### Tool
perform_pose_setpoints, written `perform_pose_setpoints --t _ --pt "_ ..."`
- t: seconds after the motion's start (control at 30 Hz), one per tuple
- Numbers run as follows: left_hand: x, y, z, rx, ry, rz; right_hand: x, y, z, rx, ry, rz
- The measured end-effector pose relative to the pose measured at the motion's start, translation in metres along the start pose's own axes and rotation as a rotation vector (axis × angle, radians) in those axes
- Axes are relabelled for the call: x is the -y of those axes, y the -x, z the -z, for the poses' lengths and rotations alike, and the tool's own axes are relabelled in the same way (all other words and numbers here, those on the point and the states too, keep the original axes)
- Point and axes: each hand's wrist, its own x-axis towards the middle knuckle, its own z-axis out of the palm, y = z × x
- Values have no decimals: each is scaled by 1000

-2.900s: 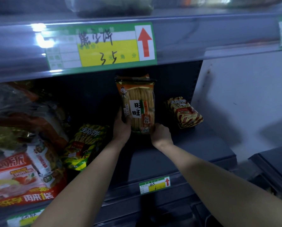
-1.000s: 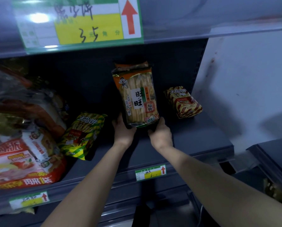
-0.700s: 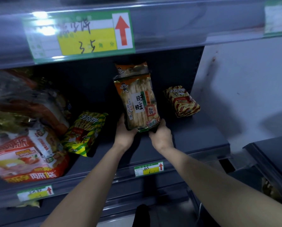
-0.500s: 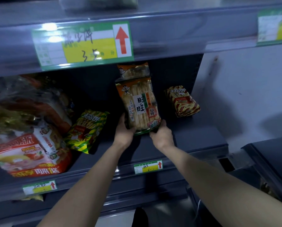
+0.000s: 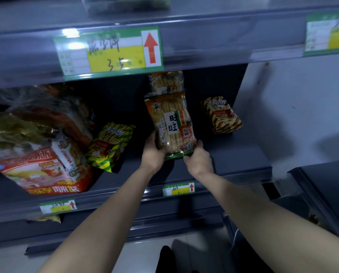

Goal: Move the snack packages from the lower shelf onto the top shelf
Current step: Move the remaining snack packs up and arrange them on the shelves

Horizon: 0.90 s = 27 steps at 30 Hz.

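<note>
I see a dark grey metal shelf holding a green-yellow striped bag, a red-yellow striped bag and a big red bag

Above the fingers, slightly left, hangs a large price tag, green and yellow with a red up arrow. A blurred corner tag sits far up to their right. Just below them is a small tag, and lower left a second small tag. A grey wall stands right of them, with a dark cabinet lower right. Pale floor and a dark shoe lie far beneath.
</note>
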Motion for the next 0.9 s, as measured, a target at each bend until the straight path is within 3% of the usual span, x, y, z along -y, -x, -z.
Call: perform_pose_setpoints --t 0.6,0.9 --pt "-28 62 15 -39 -191 -104 3 50 21 10 65 79" --pt "-54 113 20 -58 -152 -205 9 93 50 -4 37 281"
